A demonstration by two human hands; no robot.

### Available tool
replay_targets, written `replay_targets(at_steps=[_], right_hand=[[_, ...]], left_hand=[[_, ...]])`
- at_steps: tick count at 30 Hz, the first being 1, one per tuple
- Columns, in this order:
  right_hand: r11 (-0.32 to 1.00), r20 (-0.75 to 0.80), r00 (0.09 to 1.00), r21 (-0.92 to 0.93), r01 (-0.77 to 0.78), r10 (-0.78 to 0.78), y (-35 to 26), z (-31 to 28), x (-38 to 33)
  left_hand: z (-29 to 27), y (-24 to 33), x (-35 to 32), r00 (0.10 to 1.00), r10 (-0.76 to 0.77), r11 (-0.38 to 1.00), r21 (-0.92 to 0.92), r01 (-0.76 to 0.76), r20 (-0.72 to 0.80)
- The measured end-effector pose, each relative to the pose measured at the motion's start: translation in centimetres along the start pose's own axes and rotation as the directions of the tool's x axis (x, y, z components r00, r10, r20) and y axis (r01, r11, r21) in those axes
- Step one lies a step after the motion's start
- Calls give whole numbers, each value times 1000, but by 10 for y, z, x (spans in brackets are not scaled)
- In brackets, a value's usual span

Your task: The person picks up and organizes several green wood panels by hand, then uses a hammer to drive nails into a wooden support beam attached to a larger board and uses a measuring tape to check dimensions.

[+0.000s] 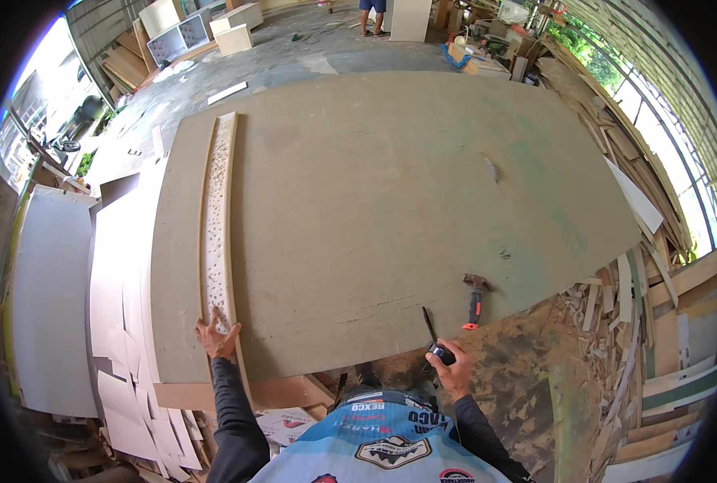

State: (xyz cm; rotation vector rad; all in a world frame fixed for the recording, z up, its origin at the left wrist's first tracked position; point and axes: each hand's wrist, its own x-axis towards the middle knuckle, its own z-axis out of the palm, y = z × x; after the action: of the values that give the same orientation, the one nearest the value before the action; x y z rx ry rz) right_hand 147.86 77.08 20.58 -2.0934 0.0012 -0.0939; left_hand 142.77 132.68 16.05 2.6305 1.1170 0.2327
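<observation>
A long, narrow wooden strip with raised pale edges and a white, brown-speckled middle lies lengthwise at the left of a big tan board. My left hand rests on its near part, fingers spread across the width, thumb by the right edge. My right hand is closed round a dark, rounded thing with a shiny band, perhaps a tape measure, over the board's near edge. A thin black rod points away from it; whether they join is unclear. Just right of that lies a hammer with a black-and-orange handle.
The tan board spans the middle. White sheets are piled at its left, and timber offcuts crowd the right. Cabinet boxes stand far off at the left. Another person's legs show at the far side.
</observation>
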Motion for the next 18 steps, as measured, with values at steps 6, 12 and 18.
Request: replay_targets(at_steps=[6,12,18], right_hand=[[995,184,981,71,-73,58,-7,23,5],[992,331,938,102,78,-108,-31,42,12],[959,356,890,98,267,-285,-50,24,38]], left_hand=[[-6,-21,9,999,-21,999,29,20,41],[-2,-21,13,994,-81,996,41,78,75],[-10,52,-1,950,21,999,38,-10,-312]])
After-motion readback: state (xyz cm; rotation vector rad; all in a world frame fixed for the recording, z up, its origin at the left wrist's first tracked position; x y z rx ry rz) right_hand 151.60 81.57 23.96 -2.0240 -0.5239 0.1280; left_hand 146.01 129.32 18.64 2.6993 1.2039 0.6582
